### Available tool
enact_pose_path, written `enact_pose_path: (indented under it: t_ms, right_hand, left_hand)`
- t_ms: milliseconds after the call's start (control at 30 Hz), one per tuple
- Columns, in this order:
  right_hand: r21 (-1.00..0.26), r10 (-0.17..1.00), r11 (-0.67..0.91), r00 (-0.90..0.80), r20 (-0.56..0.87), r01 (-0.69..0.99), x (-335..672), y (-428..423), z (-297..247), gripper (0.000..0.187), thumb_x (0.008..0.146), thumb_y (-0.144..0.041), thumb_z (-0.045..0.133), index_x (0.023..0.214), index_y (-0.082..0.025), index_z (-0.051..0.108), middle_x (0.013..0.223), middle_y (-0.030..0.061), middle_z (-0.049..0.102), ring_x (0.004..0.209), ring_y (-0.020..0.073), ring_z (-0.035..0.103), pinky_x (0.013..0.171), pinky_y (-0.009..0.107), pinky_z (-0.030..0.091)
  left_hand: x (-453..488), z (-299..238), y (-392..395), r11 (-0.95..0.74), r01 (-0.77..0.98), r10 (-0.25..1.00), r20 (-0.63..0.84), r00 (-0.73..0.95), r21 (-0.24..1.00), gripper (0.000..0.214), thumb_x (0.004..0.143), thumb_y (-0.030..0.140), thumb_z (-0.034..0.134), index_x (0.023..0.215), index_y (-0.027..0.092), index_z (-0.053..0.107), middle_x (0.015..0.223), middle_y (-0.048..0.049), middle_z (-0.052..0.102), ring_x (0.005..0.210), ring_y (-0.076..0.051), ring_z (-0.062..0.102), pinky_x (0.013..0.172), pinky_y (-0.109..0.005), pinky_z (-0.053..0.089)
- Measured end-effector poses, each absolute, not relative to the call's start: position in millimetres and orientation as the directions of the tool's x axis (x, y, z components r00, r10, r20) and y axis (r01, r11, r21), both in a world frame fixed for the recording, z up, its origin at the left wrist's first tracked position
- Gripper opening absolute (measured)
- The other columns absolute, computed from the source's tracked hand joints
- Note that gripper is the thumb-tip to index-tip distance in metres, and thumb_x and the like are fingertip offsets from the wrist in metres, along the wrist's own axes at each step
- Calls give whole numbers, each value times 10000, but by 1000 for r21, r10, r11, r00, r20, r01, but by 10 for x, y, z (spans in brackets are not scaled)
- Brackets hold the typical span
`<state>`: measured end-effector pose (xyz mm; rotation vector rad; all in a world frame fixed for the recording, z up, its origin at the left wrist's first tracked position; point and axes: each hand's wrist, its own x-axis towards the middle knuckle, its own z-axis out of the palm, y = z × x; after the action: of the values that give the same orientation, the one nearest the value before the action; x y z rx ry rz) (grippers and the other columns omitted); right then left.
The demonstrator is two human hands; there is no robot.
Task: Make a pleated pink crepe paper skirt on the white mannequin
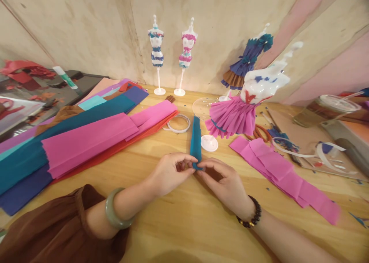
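Observation:
A narrow teal crepe paper strip (196,136) lies lengthwise in front of me, its near end raised between my fingertips. My left hand (173,171) pinches that end from the left. From the right, my right hand (220,178) pinches the same end, thumb and forefinger together. The end looks folded or bent over, though my fingers partly hide it. Just beyond my right hand sits a white round stand base (209,143). A mini dress form (263,82) wearing a pleated pink paper skirt (233,115) leans behind it.
Folded crepe paper (92,140) in several colours covers the left side. Two small dress forms (157,55) stand by the wall, with a dressed one (248,59) farther right. Pink paper strips (282,174) lie at right, near a lidded cup (325,109). A tape roll (178,124) lies mid-table.

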<state>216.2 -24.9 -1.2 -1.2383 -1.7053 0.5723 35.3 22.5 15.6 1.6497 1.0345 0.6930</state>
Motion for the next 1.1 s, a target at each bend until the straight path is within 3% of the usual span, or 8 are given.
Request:
enact_pose_path:
  t_ms: [400, 567, 800, 933, 1100]
  right_hand:
    - [-791, 907, 394, -62, 416, 469, 2155, -245, 11, 94, 830, -170, 658, 869, -220, 727, 836, 42, 759, 745, 172, 700, 716, 283, 583]
    - [-798, 919, 372, -68, 388, 475, 2155, -246, 10, 93, 841, -193, 644, 876, -224, 724, 839, 47, 756, 758, 181, 699, 722, 300, 584]
    - [-793, 919, 379, -94, 383, 477, 2165, -244, 6, 92, 849, -200, 639, 876, -226, 724, 852, 53, 765, 768, 187, 710, 727, 307, 589]
    - [-795, 921, 376, -95, 378, 476, 2172, -249, 8, 101, 850, -198, 641, 891, -228, 728, 873, 53, 767, 787, 190, 715, 736, 308, 586]
    - [-791, 918, 380, -91, 385, 480, 2167, -258, -7, 136, 851, -187, 630, 939, -224, 727, 870, 49, 761, 772, 181, 705, 736, 302, 581]
  left_hand:
    - [324, 180, 229, -389, 341, 834, 169, 525, 856, 136, 808, 176, 648, 903, 187, 745, 809, -26, 671, 744, -143, 595, 682, -246, 481]
    - [322, 177, 226, -366, 339, 842, 153, 517, 867, 128, 812, 176, 631, 882, 181, 739, 849, -39, 704, 795, -158, 621, 723, -256, 497]
    - [330, 191, 212, -260, 382, 856, 28, 516, 887, 174, 811, 252, 654, 944, 196, 750, 748, -6, 686, 637, -124, 569, 596, -226, 460]
    - [324, 184, 211, -306, 399, 853, 63, 517, 864, 167, 822, 236, 641, 943, 208, 753, 781, -9, 718, 656, -128, 587, 608, -222, 467]
    - [304, 156, 217, -471, 417, 821, 213, 530, 777, 143, 839, 188, 626, 893, 206, 757, 722, -7, 707, 626, -121, 581, 641, -225, 470]
